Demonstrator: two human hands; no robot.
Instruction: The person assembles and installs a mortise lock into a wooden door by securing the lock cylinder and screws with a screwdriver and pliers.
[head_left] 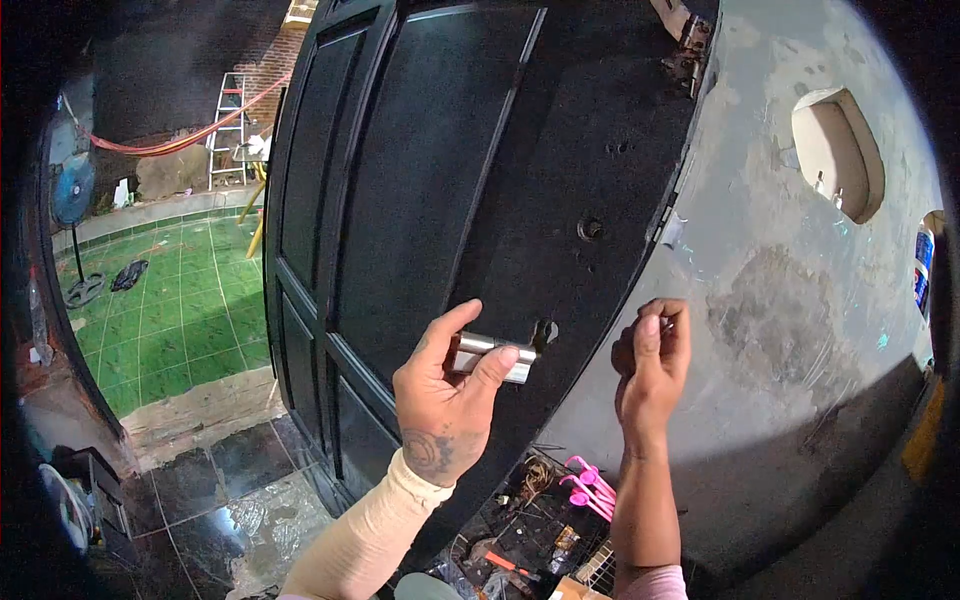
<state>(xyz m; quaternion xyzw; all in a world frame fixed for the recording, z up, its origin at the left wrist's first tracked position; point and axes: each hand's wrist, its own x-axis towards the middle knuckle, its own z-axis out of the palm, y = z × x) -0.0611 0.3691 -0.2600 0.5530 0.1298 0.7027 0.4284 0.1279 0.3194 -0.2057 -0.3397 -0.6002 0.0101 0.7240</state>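
Observation:
My left hand point(440, 395) grips a shiny metal lock cylinder point(515, 370) between thumb and fingers, in front of a black panelled door point(420, 150). Just past the cylinder's right end, a keyhole-shaped opening point(545, 332) shows in the door. Higher up are a round hole point(590, 230) and several small holes. My right hand point(655, 365) is raised to the right of the door edge, before the grey wall. Its fingers are curled in with the thumb against them; whatever they may hold is hidden.
Below lie pink plastic tools point(590, 490), an orange-handled tool point(512, 565) and other clutter. A niche point(840, 155) is cut into the grey wall point(740, 420). To the left are green floor tiles point(180, 300), a blue fan point(73, 190), a ladder point(228, 130) and a hammock point(180, 143).

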